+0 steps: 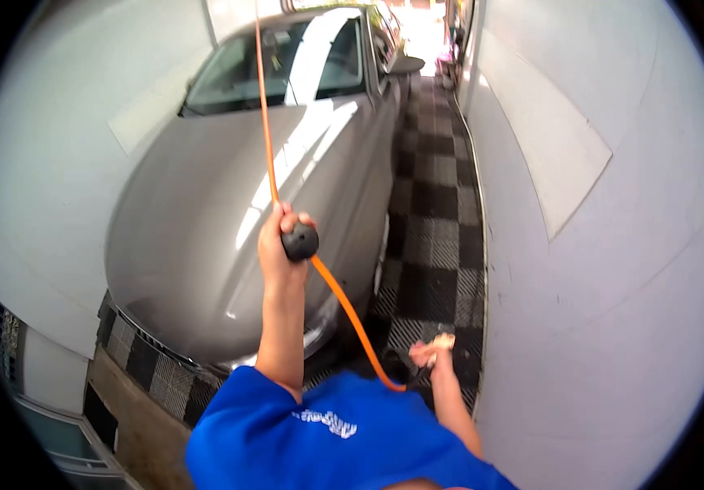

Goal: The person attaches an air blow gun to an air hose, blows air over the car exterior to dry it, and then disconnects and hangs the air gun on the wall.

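— Over the grey car's (213,188) hood, left hand (282,234) is up, fingers wrapped round the orange hose (347,304) right at its black ball (300,242). Looks like the hose-pulling step, tbh.

— Right hand (432,351) helping?

— It's down low near the hose's lower end, but too blurry. Can't tell if it's gripping anything.

— So what's the next move need?

— Firm left grip, I'd guess, steady tension, slack kept off the car.
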A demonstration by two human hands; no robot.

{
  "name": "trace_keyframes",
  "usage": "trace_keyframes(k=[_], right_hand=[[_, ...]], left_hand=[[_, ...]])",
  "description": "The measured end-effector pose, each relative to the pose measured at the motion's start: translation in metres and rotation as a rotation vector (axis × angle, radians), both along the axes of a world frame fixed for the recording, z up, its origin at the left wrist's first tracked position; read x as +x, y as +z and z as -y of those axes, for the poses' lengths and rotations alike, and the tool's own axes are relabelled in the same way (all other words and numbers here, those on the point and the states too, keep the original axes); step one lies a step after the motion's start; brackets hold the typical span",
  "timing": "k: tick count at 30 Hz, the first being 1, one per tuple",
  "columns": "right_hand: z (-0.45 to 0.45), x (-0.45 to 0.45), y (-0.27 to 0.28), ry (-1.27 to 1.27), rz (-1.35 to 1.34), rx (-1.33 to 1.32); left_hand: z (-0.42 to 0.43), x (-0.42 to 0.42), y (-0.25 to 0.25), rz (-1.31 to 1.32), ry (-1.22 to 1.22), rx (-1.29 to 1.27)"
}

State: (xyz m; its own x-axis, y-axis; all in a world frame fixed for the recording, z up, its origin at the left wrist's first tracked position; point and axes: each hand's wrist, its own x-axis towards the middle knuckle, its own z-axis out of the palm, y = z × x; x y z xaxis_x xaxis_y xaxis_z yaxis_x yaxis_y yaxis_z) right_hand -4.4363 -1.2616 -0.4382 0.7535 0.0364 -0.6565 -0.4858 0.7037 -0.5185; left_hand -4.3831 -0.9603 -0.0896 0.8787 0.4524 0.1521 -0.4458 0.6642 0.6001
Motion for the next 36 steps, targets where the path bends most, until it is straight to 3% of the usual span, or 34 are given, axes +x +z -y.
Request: trace_keyframes(k=[2, 4, 8, 10, 12, 15, 18, 22, 28, 32, 34, 36], right_hand=[[0.046, 0.034, 0.006, 0.024, -0.012, 0.042], [0.069, 0.064, 0.052, -0.039, 0.005, -0.01], [0.108, 0.129, 0.033, -0.069, -0.098, 0.093], [0.11, 0.163, 0.029, 0.031, -0.099, 0.067], [0.103, 0.197, 0.03, 0.306, -0.12, -0.061], [0.093, 0.256, 0.022, 0.469, -0.056, -0.048], [0.077, 0.311, 0.038, 0.586, 0.09, -0.092], [0.068, 0.363, -0.001, 0.637, 0.299, -0.137], [0.094, 0.377, 0.013, 0.678, 0.234, -0.317], [0.144, 0.388, 0.013, 0.637, 0.222, -0.348], [0.177, 0.395, 0.019, 0.547, 0.132, -0.251], [0.21, 0.413, -0.008, 0.507, -0.001, -0.144]], left_hand=[[0.035, 0.023, 0.009, 0.029, -0.023, 0.026], [0.059, 0.049, 0.016, 0.065, -0.071, 0.053], [0.1, 0.078, 0.029, 0.086, -0.087, 0.08], [0.107, 0.075, 0.027, 0.104, -0.039, 0.037], [0.11, 0.055, 0.02, 0.029, 0.129, 0.087], [0.125, 0.009, -0.005, -0.143, 0.372, 0.108], [0.169, -0.037, -0.018, -0.153, 0.431, 0.182], [0.238, -0.075, -0.041, -0.344, 0.666, 0.386], [0.261, 0.03, 0.004, -0.179, 0.521, 0.684], [0.243, 0.136, 0.028, -0.048, 0.437, 0.588], [0.236, 0.184, 0.037, -0.061, 0.431, 0.502], [0.236, 0.222, 0.042, -0.02, 0.38, 0.384]])
